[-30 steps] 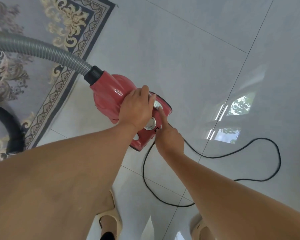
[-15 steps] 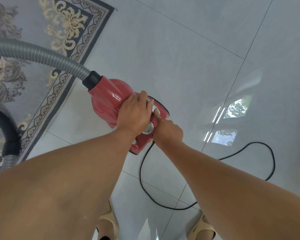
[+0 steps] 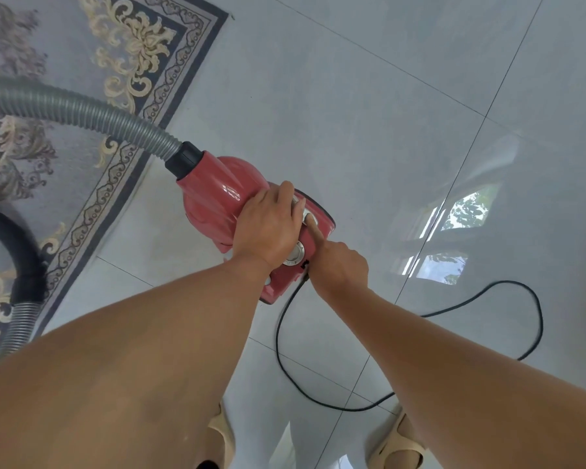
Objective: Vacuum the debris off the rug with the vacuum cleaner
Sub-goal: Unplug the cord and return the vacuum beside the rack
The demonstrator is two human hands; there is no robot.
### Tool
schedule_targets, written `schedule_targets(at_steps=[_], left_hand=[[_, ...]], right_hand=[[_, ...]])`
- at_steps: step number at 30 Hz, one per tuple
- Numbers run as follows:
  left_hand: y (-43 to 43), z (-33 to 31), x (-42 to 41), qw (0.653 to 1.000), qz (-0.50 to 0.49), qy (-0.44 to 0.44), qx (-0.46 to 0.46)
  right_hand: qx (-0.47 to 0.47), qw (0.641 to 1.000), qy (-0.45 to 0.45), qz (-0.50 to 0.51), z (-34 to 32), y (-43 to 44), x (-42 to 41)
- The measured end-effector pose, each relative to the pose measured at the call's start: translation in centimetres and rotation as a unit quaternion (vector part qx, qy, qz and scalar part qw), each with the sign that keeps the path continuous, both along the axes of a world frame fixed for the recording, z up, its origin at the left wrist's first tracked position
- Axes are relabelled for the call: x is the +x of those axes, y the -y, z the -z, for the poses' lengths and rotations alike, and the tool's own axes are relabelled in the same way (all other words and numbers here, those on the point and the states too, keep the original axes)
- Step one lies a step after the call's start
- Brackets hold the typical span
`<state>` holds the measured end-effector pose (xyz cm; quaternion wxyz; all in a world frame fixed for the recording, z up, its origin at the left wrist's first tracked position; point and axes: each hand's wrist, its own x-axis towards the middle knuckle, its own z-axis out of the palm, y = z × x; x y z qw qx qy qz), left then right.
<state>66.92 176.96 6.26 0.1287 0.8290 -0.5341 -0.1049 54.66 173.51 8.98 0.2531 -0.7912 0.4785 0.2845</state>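
A red vacuum cleaner (image 3: 214, 198) stands on the tiled floor just off the rug's corner. Its grey ribbed hose (image 3: 82, 113) runs left over the patterned grey rug (image 3: 65, 62). My left hand (image 3: 268, 228) lies on top of the vacuum body with its fingers curled over it. My right hand (image 3: 339, 265) reaches in from the right, its index finger stretched onto a round silver button (image 3: 310, 218) and the other fingers folded. A silver dial (image 3: 295, 255) shows just below. I see no debris on the visible part of the rug.
The black power cord (image 3: 487, 296) loops over the glossy tiles to the right and near my feet. A black curved hose section (image 3: 21, 245) lies on the rug at the left. My beige slippers (image 3: 400, 445) stand at the bottom edge.
My right index finger has slid a little along the vacuum's top and now sits on the upper round button. My left hand keeps its place on the body.
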Motion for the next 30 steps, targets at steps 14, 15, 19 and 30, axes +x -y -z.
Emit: schedule_targets(at_steps=[14,15,19,30], left_hand=[[-0.2,-0.2,-0.3,1.000,-0.010,0.008,-0.019],[-0.1,-0.2,-0.3,1.000,-0.009,0.009,-0.022],[0.0,-0.2,-0.3,1.000,-0.013,0.019,-0.021],[0.0,-0.3,-0.4,1.000,-0.017,0.012,-0.009]], right_hand=[[0.034,0.999,-0.010,0.000,0.3,0.4,1.2],[0.039,0.999,-0.014,0.000,0.2,0.6,1.2],[0.048,0.999,-0.020,-0.004,0.2,0.8,1.1],[0.065,0.998,-0.005,-0.002,-0.4,1.0,1.0]])
